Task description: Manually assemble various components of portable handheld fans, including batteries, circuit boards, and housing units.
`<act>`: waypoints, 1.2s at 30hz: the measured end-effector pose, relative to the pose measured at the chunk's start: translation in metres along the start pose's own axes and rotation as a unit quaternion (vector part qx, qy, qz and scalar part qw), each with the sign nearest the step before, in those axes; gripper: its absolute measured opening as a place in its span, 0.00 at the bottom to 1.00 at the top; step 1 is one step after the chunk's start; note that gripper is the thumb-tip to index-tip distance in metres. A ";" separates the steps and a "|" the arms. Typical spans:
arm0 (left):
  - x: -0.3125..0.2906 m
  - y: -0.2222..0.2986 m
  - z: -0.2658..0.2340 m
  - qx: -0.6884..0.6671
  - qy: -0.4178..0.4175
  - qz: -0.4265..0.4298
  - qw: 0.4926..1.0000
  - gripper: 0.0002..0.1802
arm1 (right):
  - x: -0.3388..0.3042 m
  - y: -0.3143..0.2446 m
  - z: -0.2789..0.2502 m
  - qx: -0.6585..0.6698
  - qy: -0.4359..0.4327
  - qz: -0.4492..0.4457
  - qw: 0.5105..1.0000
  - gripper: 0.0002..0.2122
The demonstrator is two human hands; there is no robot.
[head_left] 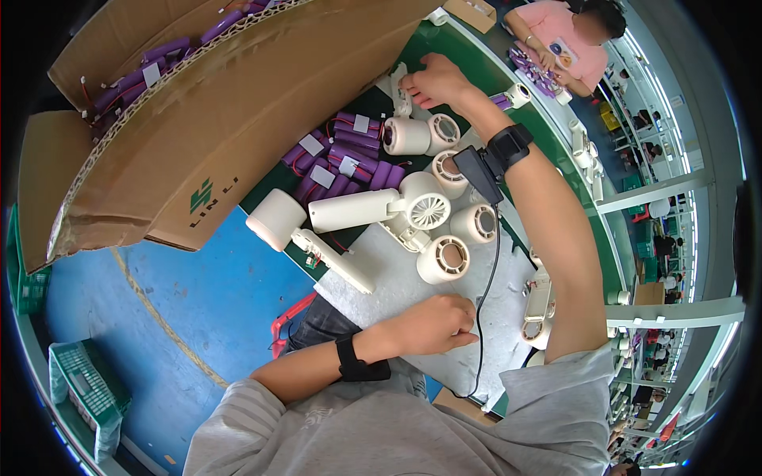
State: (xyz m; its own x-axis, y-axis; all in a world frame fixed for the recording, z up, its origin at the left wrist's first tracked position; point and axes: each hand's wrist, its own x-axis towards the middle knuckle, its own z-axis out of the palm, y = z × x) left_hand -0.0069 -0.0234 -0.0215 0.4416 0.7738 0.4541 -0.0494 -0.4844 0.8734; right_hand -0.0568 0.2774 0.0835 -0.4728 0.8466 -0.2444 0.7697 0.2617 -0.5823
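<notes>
My right hand [438, 81] reaches to the far side of the table, its fingers apart at the edge of a white fan part [399, 94]; I cannot tell how firmly they touch it. Near my body, my left hand [435, 324] rests curled closed over the grey mat [377, 305], with nothing seen sticking out. Between the hands lies a white handheld fan [353, 211] with a round grille. A second white fan [276, 220] has its handle shell [337, 263] opened, with a small circuit board showing. Several round fan heads [443, 259] stand beside them.
Purple battery packs [349, 159] with red wires lie piled by a large cardboard box [230, 135], which holds more. A black cable [486, 297] hangs from my right wrist device across the mat. More fan parts [538, 305] lie right. Another person [567, 44] works across the table.
</notes>
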 end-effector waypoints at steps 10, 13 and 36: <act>0.002 0.001 -0.006 0.012 -0.034 -0.025 0.999 0.13 | 0.020 -0.006 0.017 -0.007 -0.010 0.081 0.997 0.15; 0.003 0.003 -0.006 0.017 -0.048 -0.031 0.998 0.13 | 0.029 0.001 0.017 0.059 -0.043 0.097 0.993 0.15; 0.000 0.013 -0.011 -0.024 0.014 -0.046 0.999 0.22 | -0.376 0.134 -0.061 0.450 0.331 0.029 0.829 0.15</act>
State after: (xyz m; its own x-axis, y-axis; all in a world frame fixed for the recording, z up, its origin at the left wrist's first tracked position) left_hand -0.0173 -0.0258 -0.0081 0.4209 0.8259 0.3753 -0.0518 -0.3911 0.9189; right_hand 0.2501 0.0228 0.1445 0.1223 0.9924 0.0131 0.0095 0.0121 -0.9999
